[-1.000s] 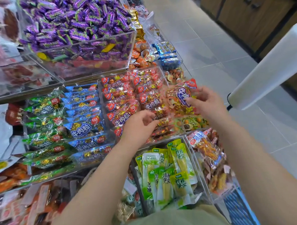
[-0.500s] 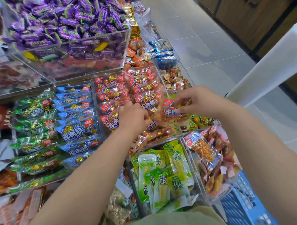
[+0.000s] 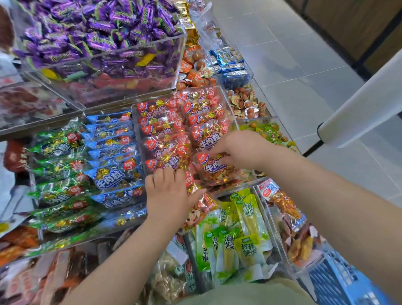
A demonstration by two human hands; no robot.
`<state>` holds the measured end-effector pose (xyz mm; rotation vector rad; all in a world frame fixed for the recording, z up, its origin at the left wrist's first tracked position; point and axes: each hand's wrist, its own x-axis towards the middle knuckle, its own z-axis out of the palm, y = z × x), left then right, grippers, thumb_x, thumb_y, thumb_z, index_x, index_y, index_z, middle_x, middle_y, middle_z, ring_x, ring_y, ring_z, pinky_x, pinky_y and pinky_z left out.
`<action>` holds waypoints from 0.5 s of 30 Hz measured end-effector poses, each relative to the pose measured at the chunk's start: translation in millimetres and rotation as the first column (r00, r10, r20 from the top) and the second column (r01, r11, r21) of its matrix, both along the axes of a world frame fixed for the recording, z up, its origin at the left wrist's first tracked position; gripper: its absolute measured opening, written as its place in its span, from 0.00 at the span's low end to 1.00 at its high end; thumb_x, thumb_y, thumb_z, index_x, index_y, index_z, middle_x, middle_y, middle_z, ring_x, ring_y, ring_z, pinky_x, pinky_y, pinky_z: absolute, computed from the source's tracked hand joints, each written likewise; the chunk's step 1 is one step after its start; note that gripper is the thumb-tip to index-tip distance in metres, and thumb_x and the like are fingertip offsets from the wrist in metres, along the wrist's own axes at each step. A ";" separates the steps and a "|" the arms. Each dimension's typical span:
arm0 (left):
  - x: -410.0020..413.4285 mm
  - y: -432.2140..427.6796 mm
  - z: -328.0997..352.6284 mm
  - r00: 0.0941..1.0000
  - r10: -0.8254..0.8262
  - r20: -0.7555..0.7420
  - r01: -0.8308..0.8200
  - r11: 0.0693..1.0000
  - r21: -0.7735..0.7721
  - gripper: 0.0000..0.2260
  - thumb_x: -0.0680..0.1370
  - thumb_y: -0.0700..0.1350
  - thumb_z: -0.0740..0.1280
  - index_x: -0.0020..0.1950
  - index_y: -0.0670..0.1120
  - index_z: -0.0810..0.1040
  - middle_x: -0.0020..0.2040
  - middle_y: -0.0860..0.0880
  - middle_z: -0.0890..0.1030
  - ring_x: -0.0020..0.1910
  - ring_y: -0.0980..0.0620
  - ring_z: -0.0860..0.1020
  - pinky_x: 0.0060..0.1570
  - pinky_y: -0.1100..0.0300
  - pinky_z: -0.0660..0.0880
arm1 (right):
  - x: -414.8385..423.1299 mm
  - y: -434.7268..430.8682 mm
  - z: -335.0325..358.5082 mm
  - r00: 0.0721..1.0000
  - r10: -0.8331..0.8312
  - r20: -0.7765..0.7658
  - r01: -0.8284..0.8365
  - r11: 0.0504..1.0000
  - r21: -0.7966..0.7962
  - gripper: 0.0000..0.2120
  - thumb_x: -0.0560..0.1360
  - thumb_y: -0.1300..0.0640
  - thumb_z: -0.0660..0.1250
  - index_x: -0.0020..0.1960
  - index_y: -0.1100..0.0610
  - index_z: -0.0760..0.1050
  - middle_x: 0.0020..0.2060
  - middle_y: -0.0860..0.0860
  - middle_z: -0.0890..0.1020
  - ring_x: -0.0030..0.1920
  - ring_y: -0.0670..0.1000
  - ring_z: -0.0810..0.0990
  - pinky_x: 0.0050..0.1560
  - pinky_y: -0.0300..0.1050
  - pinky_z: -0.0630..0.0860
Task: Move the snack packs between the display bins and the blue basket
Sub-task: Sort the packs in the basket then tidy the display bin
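A clear display bin [image 3: 227, 98] holds two columns of red beef-cube snack packs. My right hand [image 3: 239, 148] pinches one red snack pack [image 3: 215, 169] that lies at the near end of the right column. My left hand [image 3: 167, 190] presses its fingers down on the red packs [image 3: 166, 162] at the near end of the left column, thumb spread to the right. A corner of the blue basket [image 3: 339, 282] shows at the bottom right, below the bins; I cannot see what is inside it.
Blue packs [image 3: 113, 177] and green packs [image 3: 58, 167] fill bins to the left. Purple candies [image 3: 98, 30] are heaped in a tall bin behind. Yellow-green pouches [image 3: 236, 240] stand in a bin near me. Tiled floor and a white roll [image 3: 366, 106] are on the right.
My right hand has carried the red pack from above the right-hand bins leftward and down onto the right column. My left hand has stayed on the left column of red packs.
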<state>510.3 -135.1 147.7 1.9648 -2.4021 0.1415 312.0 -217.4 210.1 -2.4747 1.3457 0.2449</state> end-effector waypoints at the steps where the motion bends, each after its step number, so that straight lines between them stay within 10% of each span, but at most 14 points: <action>1: -1.9 0.9 -0.5 0.999 0.018 0.050 -0.022 0.996 0.089 0.34 0.71 0.72 0.49 0.47 0.42 0.75 0.44 0.44 0.74 0.46 0.44 0.72 0.46 0.51 0.66 | 3.9 -0.6 -5.8 0.998 0.034 -0.045 -0.034 0.999 -0.011 0.17 0.78 0.53 0.63 0.66 0.45 0.73 0.60 0.47 0.78 0.59 0.51 0.76 0.50 0.48 0.78; 5: -9.3 -17.3 0.9 0.982 0.081 0.169 -0.119 0.966 0.229 0.39 0.68 0.77 0.48 0.54 0.45 0.74 0.51 0.47 0.77 0.53 0.45 0.71 0.54 0.49 0.66 | 2.5 -1.2 -19.6 0.989 0.112 -0.100 -0.120 0.990 -0.077 0.20 0.76 0.49 0.63 0.68 0.48 0.69 0.61 0.49 0.76 0.60 0.52 0.74 0.50 0.49 0.76; 7: -8.2 -21.9 2.8 0.989 0.104 0.101 -0.126 0.961 0.247 0.37 0.67 0.77 0.53 0.54 0.45 0.71 0.41 0.49 0.77 0.41 0.48 0.74 0.47 0.52 0.68 | -3.8 2.5 -25.4 0.974 0.138 -0.180 -0.156 0.984 -0.090 0.32 0.70 0.43 0.69 0.70 0.49 0.63 0.63 0.49 0.72 0.61 0.53 0.71 0.55 0.49 0.74; 10: 0.7 -33.6 18.5 0.991 0.127 -0.033 -0.122 0.984 0.132 0.31 0.67 0.73 0.61 0.48 0.45 0.64 0.25 0.53 0.66 0.21 0.54 0.62 0.24 0.61 0.56 | -12.8 2.6 -31.5 0.960 0.070 -0.271 -0.101 0.990 -0.103 0.39 0.65 0.44 0.74 0.69 0.49 0.58 0.65 0.51 0.68 0.61 0.55 0.72 0.57 0.52 0.74; 15: 7.4 -61.9 41.9 0.995 -0.074 0.073 0.083 0.989 -0.127 0.30 0.62 0.70 0.69 0.42 0.47 0.61 0.26 0.54 0.59 0.23 0.54 0.59 0.27 0.61 0.55 | -12.1 -13.3 -22.5 0.964 0.015 -0.265 -0.079 0.969 -0.232 0.30 0.70 0.55 0.68 0.68 0.46 0.60 0.50 0.50 0.77 0.48 0.54 0.78 0.39 0.44 0.68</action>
